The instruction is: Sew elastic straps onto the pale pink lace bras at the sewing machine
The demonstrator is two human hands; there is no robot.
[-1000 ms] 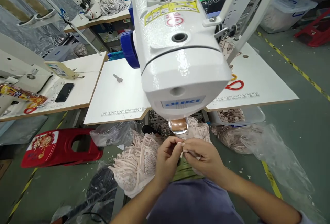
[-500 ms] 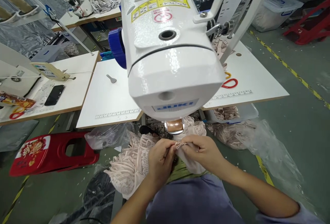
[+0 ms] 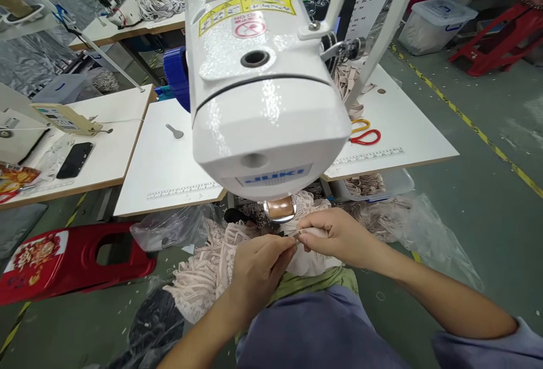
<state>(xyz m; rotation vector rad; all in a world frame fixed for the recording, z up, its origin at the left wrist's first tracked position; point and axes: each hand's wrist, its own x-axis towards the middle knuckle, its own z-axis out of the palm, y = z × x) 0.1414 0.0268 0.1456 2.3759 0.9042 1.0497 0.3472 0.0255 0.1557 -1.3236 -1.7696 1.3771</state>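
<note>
Below the white sewing machine head (image 3: 271, 125), my left hand (image 3: 258, 270) and my right hand (image 3: 337, 236) meet, both closed in a pinch. Between their fingertips is the edge of a pale pink fabric piece (image 3: 307, 261), which hangs down over my lap. A pile of pink lace garments (image 3: 201, 284) lies to the left of my left hand. The machine's copper-coloured plate (image 3: 280, 209) is just above my fingers. What exactly lies between the fingertips is small and partly hidden.
Red scissors (image 3: 367, 137) lie on the white table (image 3: 407, 114) at the right. A grey tool (image 3: 174, 131) and a phone (image 3: 74, 160) rest on tables at the left. A red stool (image 3: 80, 267) stands lower left; a plastic bin (image 3: 403, 183) with fabric sits under the right table.
The view has shifted, so the machine and tables appear further left. My right hand has moved up relative to my left, and the fabric between them is less bunched.
</note>
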